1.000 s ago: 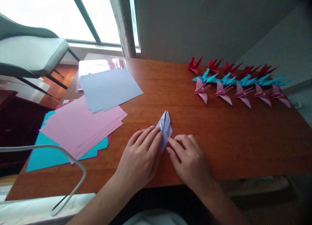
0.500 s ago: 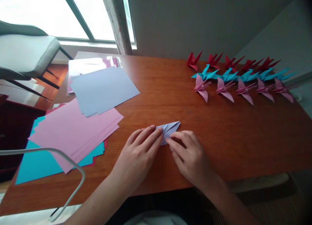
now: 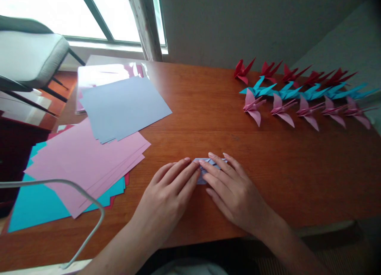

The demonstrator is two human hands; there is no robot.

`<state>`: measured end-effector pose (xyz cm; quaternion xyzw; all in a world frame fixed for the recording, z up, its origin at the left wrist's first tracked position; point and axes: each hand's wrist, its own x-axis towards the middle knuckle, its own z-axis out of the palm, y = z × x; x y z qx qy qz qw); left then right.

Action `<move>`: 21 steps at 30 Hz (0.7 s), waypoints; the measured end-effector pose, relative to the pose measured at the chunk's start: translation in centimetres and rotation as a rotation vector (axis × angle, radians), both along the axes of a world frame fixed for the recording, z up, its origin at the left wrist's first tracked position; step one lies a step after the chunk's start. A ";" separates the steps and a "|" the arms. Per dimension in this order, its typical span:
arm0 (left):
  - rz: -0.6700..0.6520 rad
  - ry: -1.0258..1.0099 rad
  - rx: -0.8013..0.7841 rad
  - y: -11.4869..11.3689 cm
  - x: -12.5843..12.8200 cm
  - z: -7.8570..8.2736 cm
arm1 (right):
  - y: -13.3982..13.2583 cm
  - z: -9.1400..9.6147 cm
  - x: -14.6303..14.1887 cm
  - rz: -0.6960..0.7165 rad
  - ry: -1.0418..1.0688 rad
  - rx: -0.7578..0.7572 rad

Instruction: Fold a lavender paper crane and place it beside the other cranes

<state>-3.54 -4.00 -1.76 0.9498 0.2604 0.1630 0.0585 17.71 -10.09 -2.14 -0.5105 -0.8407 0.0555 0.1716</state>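
Note:
On the table's near side lies a small folded piece of pale lilac paper (image 3: 201,179), flat, with several creased layers. My left hand (image 3: 170,189) holds its left part against the wood, fingers close together and fingertips on the edge. Across the right part my right hand (image 3: 236,189) rests with its fingers spread flat on the folds, the thumb lower and apart. Both hands hide much of the paper. The fingertips of the two hands nearly meet over its middle.
Rows of folded paper cranes in red (image 3: 243,72), blue (image 3: 258,88) and pink (image 3: 253,107) stand at the back right. Left lie stacked lilac sheets (image 3: 127,108), pink sheets (image 3: 89,160) and blue sheets (image 3: 38,207). A bent white tube (image 3: 99,217) crosses the lower left.
My right hand has gone from a pinch at the paper's lower edge to fingers spread flat over it. The paper's right tip points less upward. The camera view has shifted slightly.

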 end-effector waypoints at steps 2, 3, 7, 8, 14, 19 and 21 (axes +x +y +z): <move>-0.010 -0.010 -0.015 0.3 -0.2 0.1 | 0.0 0.0 0.2 0.016 0.001 -0.008; -0.008 -0.018 -0.017 0.3 -0.2 0.1 | 0.0 0.0 0.3 0.017 0.009 -0.001; 0.002 -0.069 -0.025 0.4 -0.5 0.1 | -0.4 -0.2 0.2 0.003 0.045 0.033; 0.001 -0.084 -0.031 0.3 -0.6 0.0 | -0.5 -0.3 0.1 -0.005 0.056 0.042; -0.002 -0.086 -0.048 -0.2 -0.8 -0.5 | -0.5 -0.3 -0.2 -0.027 0.101 0.062; -0.003 -0.082 -0.039 -0.2 -0.7 -0.6 | -0.4 -0.3 -0.2 -0.029 0.112 0.053; -0.004 -0.080 -0.040 -0.1 -0.7 -0.5 | -0.3 -0.2 0.0 -0.018 0.114 0.048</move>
